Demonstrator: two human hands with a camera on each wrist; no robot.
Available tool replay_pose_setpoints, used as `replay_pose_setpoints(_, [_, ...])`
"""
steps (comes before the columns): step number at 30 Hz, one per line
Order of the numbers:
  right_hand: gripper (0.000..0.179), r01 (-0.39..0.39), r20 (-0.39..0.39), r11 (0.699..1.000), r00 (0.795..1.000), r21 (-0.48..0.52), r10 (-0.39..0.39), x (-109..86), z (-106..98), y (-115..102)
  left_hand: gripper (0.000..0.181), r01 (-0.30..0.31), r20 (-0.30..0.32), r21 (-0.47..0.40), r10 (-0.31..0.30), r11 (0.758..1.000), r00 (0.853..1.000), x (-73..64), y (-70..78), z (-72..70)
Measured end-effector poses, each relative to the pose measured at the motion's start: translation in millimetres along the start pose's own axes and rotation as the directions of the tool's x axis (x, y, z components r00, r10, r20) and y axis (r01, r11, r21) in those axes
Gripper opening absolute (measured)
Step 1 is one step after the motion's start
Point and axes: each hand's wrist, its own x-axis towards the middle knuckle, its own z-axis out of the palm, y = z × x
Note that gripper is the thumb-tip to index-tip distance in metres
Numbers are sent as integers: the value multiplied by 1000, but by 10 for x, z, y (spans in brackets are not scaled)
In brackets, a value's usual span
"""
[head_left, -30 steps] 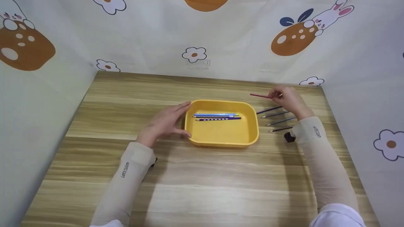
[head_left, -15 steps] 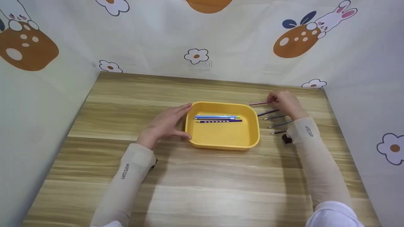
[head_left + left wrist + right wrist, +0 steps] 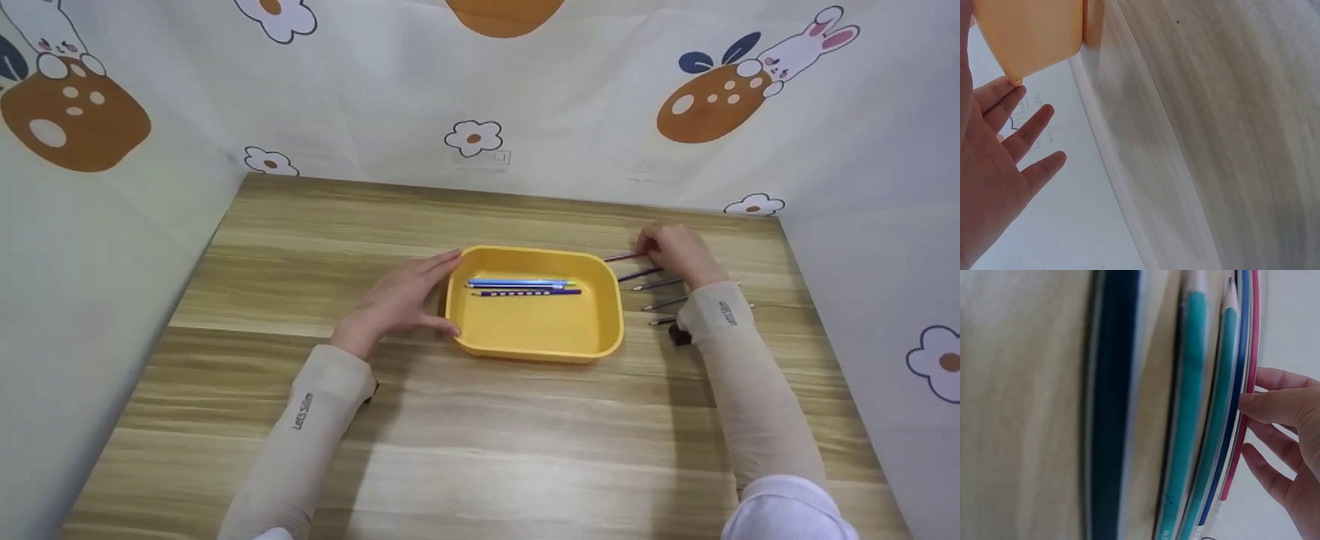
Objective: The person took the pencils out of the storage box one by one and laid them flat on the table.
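Observation:
A yellow plastic tray (image 3: 538, 355) stands mid-table with several pencils inside, among them a light blue one and a dark blue pencil with pale spots (image 3: 529, 293). My left hand (image 3: 397, 296) spans the tray's left end, thumb and fingers spread; its fingertips (image 3: 1016, 90) touch the rim in the left wrist view. Right of the tray, my right hand (image 3: 677, 253) pinches a red pencil (image 3: 1234, 467) between thumb and index finger, low over the table. Beside it lie a blue pencil (image 3: 1232, 410), two teal pencils (image 3: 1185, 416) and a dark pencil (image 3: 1113, 405), roughly parallel.
The wood-grain table (image 3: 480, 435) is bounded at the back and sides by pale fabric walls (image 3: 375, 97) printed with flowers and rabbits. A small black piece (image 3: 679, 335) sits under the right wrist, near the pencil tips.
My right hand has come down toward the table with the red pencil, which is now beside the blue pencil. My left hand stays at the tray; the head view has shifted slightly.

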Motion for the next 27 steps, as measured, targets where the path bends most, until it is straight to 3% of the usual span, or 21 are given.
replay_pose_setpoints(5, [20,-24,17,1000,1000,-1,24,-10,14,2,116,-1,3,-13,1,1000,1000,0,-1,1])
replay_pose_setpoints(12, [21,-1,-10,1000,1000,10,1,-21,12,-4,115,-37,-12,-17,37,999,999,3,-22,-4])
replay_pose_setpoints(27, [14,-92,62,995,994,36,90,-61,-81,-28,116,-18,-3,-18,18,1000,1000,9,-27,13])
